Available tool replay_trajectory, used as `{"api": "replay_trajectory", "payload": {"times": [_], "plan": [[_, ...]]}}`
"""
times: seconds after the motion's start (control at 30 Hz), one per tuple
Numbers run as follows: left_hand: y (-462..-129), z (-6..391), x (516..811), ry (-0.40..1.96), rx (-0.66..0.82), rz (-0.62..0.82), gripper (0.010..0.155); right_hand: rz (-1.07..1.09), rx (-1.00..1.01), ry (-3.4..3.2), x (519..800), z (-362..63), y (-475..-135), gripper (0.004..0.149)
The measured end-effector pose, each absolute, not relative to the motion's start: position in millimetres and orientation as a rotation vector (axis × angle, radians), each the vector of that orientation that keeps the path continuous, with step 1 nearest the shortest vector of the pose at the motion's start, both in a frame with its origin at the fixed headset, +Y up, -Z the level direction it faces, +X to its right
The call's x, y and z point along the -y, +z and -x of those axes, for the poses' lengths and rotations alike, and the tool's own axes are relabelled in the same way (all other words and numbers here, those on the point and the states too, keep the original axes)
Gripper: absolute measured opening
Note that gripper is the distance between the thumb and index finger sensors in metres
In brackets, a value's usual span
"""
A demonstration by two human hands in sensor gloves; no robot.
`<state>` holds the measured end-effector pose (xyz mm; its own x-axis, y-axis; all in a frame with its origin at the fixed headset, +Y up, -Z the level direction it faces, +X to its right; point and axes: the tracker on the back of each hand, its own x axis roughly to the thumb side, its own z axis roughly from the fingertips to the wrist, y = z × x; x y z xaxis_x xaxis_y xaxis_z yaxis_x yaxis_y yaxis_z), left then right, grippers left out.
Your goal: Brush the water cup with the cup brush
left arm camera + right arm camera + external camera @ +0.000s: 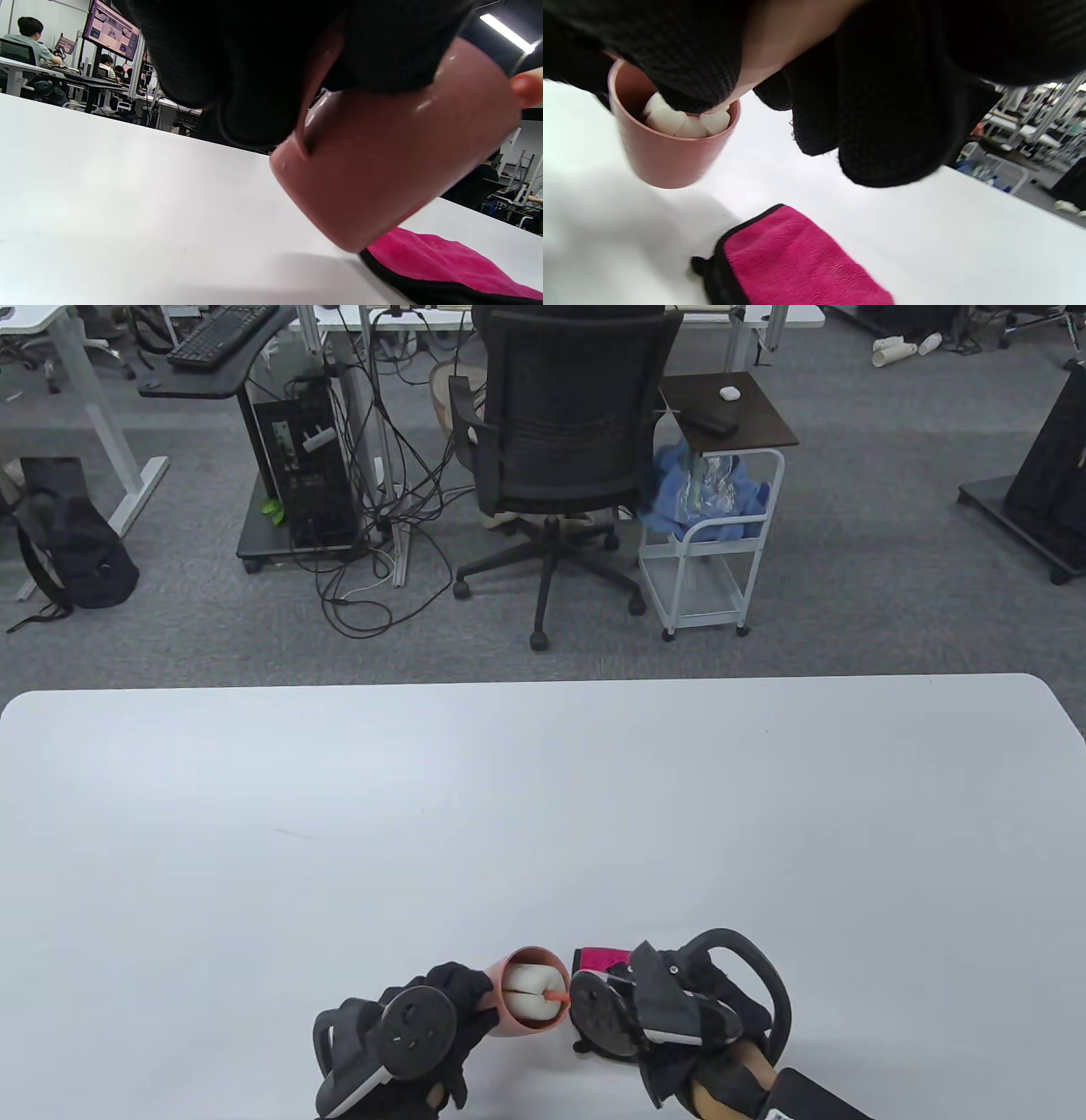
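Observation:
A pink cup (528, 994) is held above the table near the front edge, tilted with its mouth toward the right. My left hand (424, 1027) grips the cup by its body and handle; the cup fills the left wrist view (394, 161). The cup brush's white sponge head (533, 989) sits inside the cup, its orange stem (558, 997) coming out at the rim. My right hand (653, 1010) holds the brush handle, which its fingers hide. In the right wrist view the cup (670, 148) and the sponge head (683, 123) show under my gloved fingers (882, 118).
A pink cloth with black trim (601, 959) lies on the white table (543, 814) just behind my right hand, under the cup in the wrist views (797, 262) (441, 262). An office chair (560, 466) and a small cart (721, 509) stand beyond the table.

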<state>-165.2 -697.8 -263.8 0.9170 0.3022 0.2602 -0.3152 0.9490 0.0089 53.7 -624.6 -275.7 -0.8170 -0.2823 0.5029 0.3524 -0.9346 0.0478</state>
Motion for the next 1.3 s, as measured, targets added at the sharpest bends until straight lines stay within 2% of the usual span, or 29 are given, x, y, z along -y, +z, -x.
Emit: {"api": "replay_trajectory", "payload": {"times": [0.27,0.53,0.87,1.3], "plan": [[-263.2,159.8,698.6,0.273,0.266,-0.068,0.04,0.638,0.354,-2.721,635.4,-40.5,-283.5,0.053],[-261.9,157.4,698.3,0.244,0.267,-0.08,0.041,0.684,0.405,-2.708,646.4,-35.4,-271.5,0.053],[-261.1,157.6,697.9,0.245,0.279,-0.093,0.041,0.722,0.425,-2.738,632.0,-31.4,-269.1,0.053],[-260.7,156.4,698.3,0.245,0.281,-0.083,0.04,0.644,0.447,-2.726,619.9,-30.1,-281.1,0.054]]}}
